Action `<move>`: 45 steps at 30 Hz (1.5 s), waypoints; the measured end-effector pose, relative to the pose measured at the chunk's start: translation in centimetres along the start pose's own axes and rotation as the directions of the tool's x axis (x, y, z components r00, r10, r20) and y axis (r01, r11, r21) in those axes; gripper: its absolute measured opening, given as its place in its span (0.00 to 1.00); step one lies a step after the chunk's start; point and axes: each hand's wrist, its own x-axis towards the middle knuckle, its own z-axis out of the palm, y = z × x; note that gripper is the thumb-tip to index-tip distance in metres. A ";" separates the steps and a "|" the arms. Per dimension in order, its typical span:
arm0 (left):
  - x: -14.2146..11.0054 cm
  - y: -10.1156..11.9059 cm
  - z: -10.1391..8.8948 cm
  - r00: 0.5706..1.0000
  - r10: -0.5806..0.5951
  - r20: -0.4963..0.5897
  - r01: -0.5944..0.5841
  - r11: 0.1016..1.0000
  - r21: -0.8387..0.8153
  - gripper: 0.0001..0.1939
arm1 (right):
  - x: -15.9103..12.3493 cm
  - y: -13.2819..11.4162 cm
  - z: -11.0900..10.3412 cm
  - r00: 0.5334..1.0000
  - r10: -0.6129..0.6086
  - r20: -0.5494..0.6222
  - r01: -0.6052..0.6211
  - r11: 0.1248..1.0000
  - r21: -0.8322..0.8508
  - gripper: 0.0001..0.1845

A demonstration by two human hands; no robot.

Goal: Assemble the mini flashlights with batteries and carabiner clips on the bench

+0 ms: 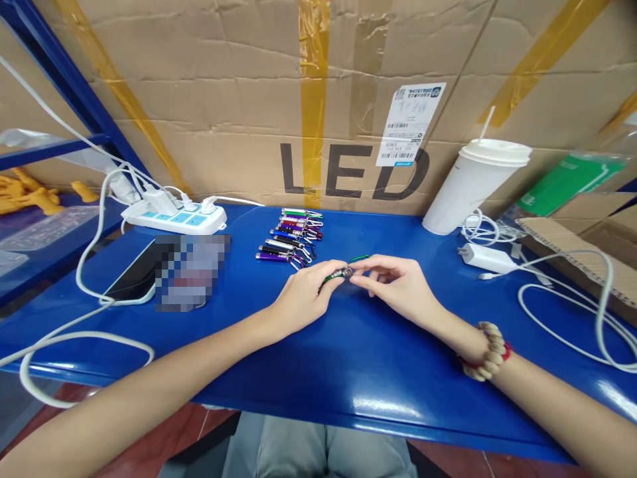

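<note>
Just above the blue tabletop, my left hand (301,297) pinches a small green keychain flashlight (334,275) between thumb and fingers, which hide most of its body. At the flashlight's metal end, the thumb and fingers of my right hand (398,285) are pinched together. A green carabiner clip (359,258) shows behind those right fingertips. Beyond my hands lies a column of similar keychain flashlights (286,234) in purple, black, silver, blue, red and green. They lie side by side, their carabiner clips pointing right.
A white power strip (174,218) with plugs and a phone (134,272) are at the left, beside a pixelated patch. A white paper cup (460,189) stands at the back right, near a charger (488,258) and coiled cables. A large cardboard box (223,119) walls off the back.
</note>
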 end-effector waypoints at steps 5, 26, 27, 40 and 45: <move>0.1 0.0 0.0 0.997 -0.038 0.074 0.044 0.996 -0.081 0.11 | 0.0 0.1 -0.2 0.997 -0.082 0.006 0.082 0.997 -0.008 0.11; 0.2 0.4 -0.3 0.982 -0.063 0.177 0.103 0.968 -0.230 0.09 | 0.3 0.5 -0.9 0.994 0.005 0.110 -0.007 1.000 0.018 0.14; 0.2 0.4 -0.3 0.982 -0.060 0.178 0.101 0.968 -0.229 0.09 | 0.3 0.5 -0.8 0.993 0.024 0.112 -0.027 0.999 0.034 0.15; 0.0 0.0 -0.3 0.994 0.026 0.105 -0.007 0.984 -0.176 0.11 | 0.5 0.5 -0.5 0.997 0.039 0.072 -0.047 0.992 0.114 0.10; 0.2 0.0 -0.3 0.993 -0.032 0.117 0.059 0.970 -0.238 0.09 | 0.5 0.7 -0.4 0.997 0.023 0.073 -0.031 0.993 0.111 0.10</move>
